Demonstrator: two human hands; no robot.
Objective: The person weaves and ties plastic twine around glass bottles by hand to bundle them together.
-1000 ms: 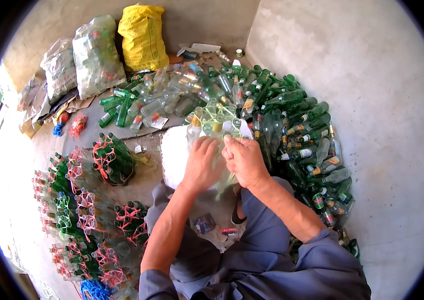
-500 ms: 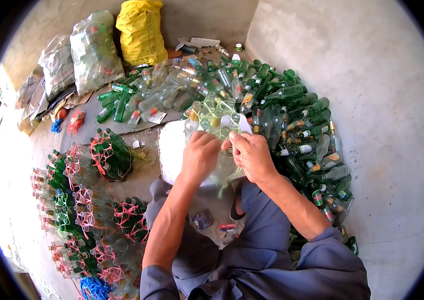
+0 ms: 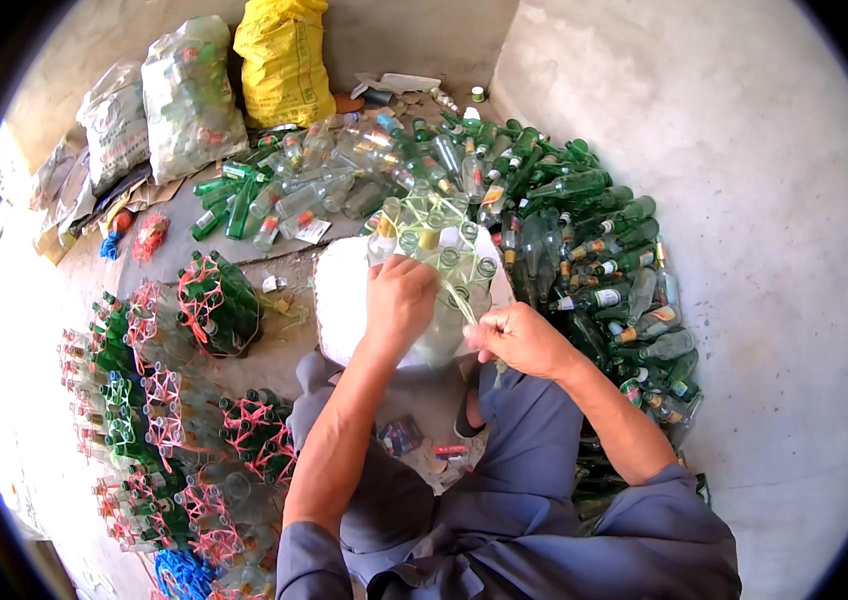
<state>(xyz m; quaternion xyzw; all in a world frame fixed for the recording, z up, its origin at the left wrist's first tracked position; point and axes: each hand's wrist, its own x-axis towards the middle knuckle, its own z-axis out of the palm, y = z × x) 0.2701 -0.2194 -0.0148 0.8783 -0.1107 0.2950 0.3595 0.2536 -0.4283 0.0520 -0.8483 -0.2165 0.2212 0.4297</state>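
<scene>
A bundle of clear glass bottles (image 3: 452,262) stands upright on a white block (image 3: 342,300) in front of me, with pale green plastic string (image 3: 458,298) laced around the necks. My right hand (image 3: 522,340) is closed in a pinch on strands of this string, drawn taut from the near necks; a loose end hangs below the hand. At the near left side of the bundle, my left hand (image 3: 402,303) is curled into a fist against the necks. Its fingertips are hidden, so what lies inside them cannot be seen.
Loose green and clear bottles (image 3: 594,250) are heaped behind and to the right. Bundles tied with pink string (image 3: 174,410) stand on the left, near blue string (image 3: 184,575). A yellow sack (image 3: 284,65) and filled clear bags (image 3: 194,100) lean at the back wall.
My right hand has moved away from the left, right and down towards me, pulling the string out taut. My left hand has stayed almost in place.
</scene>
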